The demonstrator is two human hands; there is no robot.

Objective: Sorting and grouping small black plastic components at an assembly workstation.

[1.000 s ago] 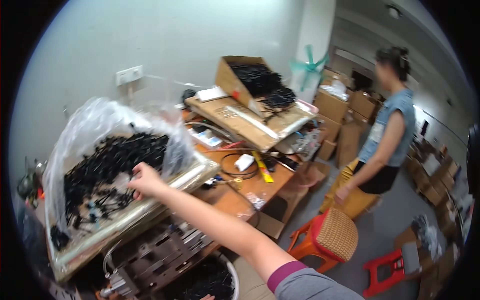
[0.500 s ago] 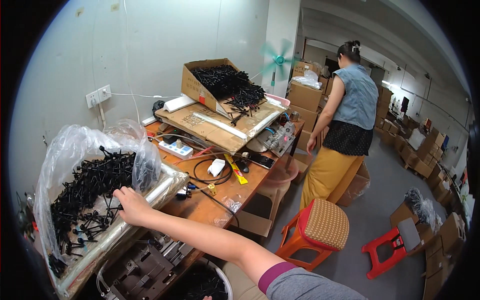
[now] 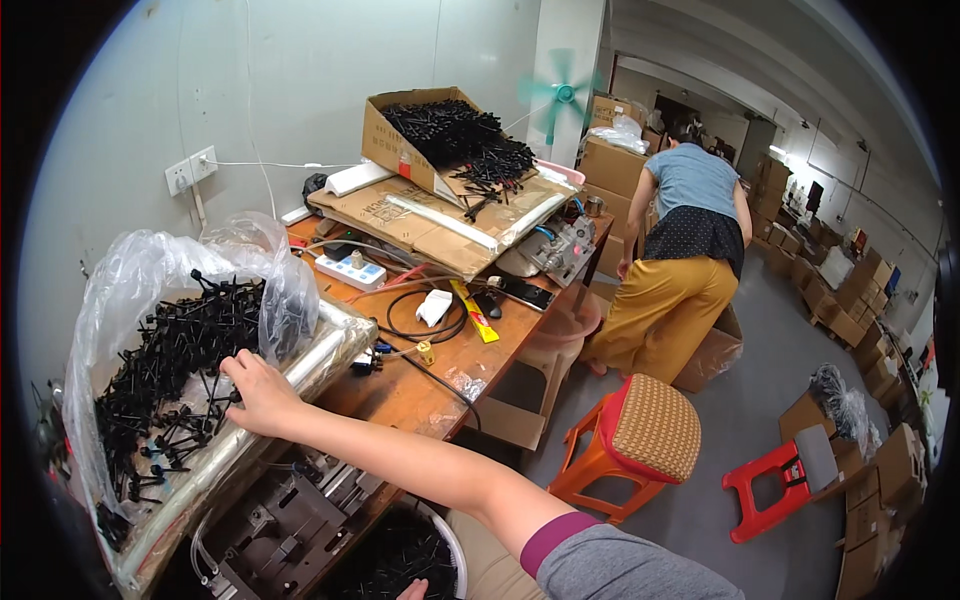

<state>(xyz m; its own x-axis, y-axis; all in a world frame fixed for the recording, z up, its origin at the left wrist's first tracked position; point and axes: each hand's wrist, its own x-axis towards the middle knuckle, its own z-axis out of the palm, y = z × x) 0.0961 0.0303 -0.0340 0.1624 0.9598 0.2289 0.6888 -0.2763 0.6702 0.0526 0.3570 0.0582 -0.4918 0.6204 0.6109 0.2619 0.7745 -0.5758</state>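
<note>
My right hand (image 3: 262, 396) reaches from the lower right over the rim of a shallow tray. Its fingers are curled round a thin black plastic piece at the edge of a loose pile of black stemmed pieces (image 3: 190, 345) with small knobbed heads. Clear plastic sheeting (image 3: 150, 262) lines the tray, whose near edge (image 3: 235, 450) is wrapped in shiny tape. At the lower edge only a bit of my left hand (image 3: 414, 590) shows, above a white round tub (image 3: 455, 550) of black pieces. What it holds, if anything, is hidden.
A metal fixture (image 3: 290, 540) sits below the tray. The wooden table (image 3: 400, 390) bears a power strip (image 3: 350, 271), cables, a phone (image 3: 524, 292) and a cardboard box (image 3: 400, 150) of black pieces. A person (image 3: 690, 230) bends near cartons beyond a cushioned stool (image 3: 655, 430).
My right hand has shifted slightly left and up in the picture and stays at the pile. More of the hand over the tub shows. The other person has bent forward.
</note>
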